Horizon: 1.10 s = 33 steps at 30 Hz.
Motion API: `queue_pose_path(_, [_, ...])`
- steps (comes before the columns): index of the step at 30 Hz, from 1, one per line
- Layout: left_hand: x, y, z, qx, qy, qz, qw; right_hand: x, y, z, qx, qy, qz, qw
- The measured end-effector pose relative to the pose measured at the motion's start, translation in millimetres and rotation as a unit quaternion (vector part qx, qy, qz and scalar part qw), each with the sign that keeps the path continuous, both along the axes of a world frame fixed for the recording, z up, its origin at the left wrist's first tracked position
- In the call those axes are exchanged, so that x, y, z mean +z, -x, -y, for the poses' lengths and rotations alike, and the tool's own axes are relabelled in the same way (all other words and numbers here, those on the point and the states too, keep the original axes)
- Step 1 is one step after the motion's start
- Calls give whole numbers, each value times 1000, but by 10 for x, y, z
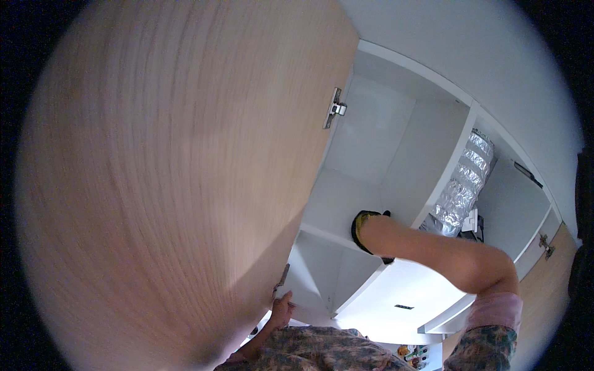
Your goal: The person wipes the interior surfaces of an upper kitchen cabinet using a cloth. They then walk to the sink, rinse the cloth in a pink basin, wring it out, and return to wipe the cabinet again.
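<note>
My left hand (282, 310) is at the lower edge of a wood-grain cabinet door (199, 162), just below a metal hinge (281, 278); whether it grips the edge is unclear. My right forearm reaches across the open white cabinet (376, 125). At its end, beside the shelf edge (325, 235), a black and yellow item (359, 229) shows around my right hand (371, 232); it could be a tool or a glove. The fingers are hidden. Another metal hinge (335, 109) is fixed to the door's inner face higher up.
A crinkled foil duct (465, 185) runs through the neighbouring compartment, with a white and black fitting (472, 222) beside it. Another wood-grain door (547, 273) with a hinge (546, 246) is at the right. Several bottles (415, 356) stand far below. The large door fills the left side.
</note>
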<state>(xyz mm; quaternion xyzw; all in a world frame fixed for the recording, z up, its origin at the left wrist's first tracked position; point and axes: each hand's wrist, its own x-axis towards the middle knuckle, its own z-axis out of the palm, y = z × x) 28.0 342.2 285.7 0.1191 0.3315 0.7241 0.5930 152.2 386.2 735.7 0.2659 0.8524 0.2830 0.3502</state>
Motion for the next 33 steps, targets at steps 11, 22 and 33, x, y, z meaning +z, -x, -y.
queue_pose_path(11, [-44, -103, -76, 54, 14, 38, 998, -260, 867, -1480, -94, -79, -329, 936])
queue_pose_path(22, [-345, 69, -234, -1, 16, 30, 999, -217, 1619, -2359, -235, 59, -805, 542])
queue_pose_path(33, [93, 176, -276, 10, -7, -68, 998, 855, 1566, -2931, -37, -41, -877, 476])
